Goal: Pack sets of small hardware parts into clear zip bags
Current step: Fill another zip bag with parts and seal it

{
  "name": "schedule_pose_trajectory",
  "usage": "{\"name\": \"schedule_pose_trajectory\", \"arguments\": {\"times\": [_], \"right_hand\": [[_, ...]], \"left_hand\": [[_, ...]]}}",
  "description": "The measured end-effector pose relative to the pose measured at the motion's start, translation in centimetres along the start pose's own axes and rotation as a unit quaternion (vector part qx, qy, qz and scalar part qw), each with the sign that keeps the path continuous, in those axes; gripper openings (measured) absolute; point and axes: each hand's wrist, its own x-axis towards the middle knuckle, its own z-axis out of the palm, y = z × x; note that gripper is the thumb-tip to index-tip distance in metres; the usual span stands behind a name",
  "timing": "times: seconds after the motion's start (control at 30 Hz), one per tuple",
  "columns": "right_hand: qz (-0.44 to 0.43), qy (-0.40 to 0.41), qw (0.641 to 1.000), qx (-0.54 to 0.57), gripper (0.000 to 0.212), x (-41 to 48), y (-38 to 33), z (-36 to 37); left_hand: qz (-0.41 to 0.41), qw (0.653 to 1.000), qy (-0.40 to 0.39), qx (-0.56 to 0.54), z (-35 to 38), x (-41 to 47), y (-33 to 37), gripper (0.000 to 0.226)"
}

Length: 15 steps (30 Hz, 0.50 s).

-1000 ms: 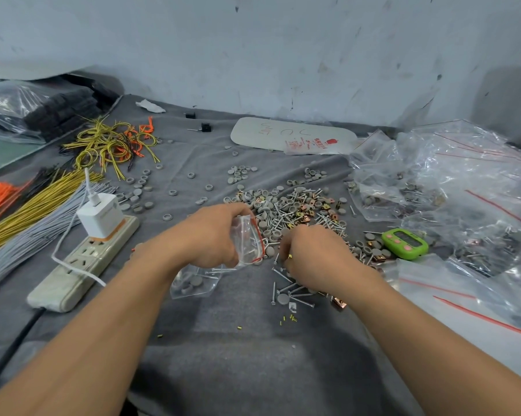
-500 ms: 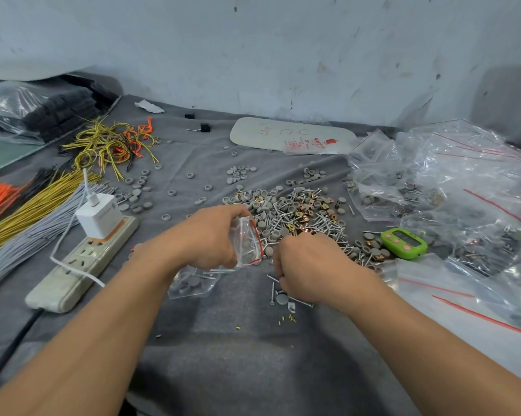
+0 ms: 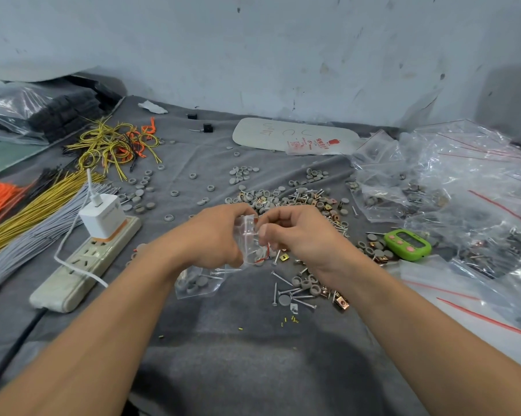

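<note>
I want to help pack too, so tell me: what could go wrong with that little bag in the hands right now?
Two things might. The left hand grips the zip bag near its open mouth, with grey caps sagging at the bottom. If the bag tips, they could spill out. The right hand is close by the loose screws and clips on the cloth, so its wrist might scatter them or get pricked.
</note>
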Motion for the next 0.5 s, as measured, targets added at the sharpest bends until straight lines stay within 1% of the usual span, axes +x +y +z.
{"name": "schedule_pose_trajectory", "arguments": {"times": [0.07,0.1,0.17,0.2,0.23,0.27,0.3,0.37,0.43,0.5], "right_hand": [[-0.003,-0.011,1.000,0.014,0.022,0.1,0.3,0.5],[-0.004,0.007,1.000,-0.002,0.022,0.1,0.4,0.4],[-0.004,0.085,0.992,-0.091,0.019,0.2,0.3,-0.5],[-0.004,0.121,0.979,-0.163,0.017,0.2,0.3,-1.3],[0.000,0.130,0.962,-0.239,0.016,0.1,0.2,-2.0],[0.013,0.110,0.946,-0.304,0.014,-0.1,0.1,-2.4],[0.033,0.071,0.931,-0.356,0.010,-0.4,0.1,-2.6],[0.064,0.008,0.894,-0.442,0.005,-1.0,0.6,-1.9],[0.062,-0.010,0.853,-0.518,0.013,-1.3,1.2,-0.6],[0.042,-0.012,0.823,-0.567,0.013,-1.4,1.5,0.4]], "left_hand": [[0.003,1.000,-0.003,-0.018,0.0,-0.1,-0.1,0.067],[0.005,1.000,-0.004,-0.023,-0.1,-0.1,-0.2,0.067],[0.007,1.000,-0.003,-0.027,-0.2,-0.1,-0.2,0.067],[0.005,1.000,-0.002,-0.029,-0.3,-0.1,-0.2,0.068],[0.004,1.000,-0.002,-0.027,-0.4,-0.1,-0.2,0.068],[0.003,1.000,-0.002,-0.021,-0.4,-0.1,-0.1,0.069],[0.004,1.000,-0.002,-0.016,-0.4,-0.2,-0.1,0.070],[0.004,1.000,0.002,-0.027,-0.3,-0.1,-0.1,0.069],[0.005,0.999,0.003,-0.032,-0.3,-0.1,-0.1,0.070],[0.004,1.000,-0.002,-0.029,-0.2,-0.2,-0.1,0.073]]}}
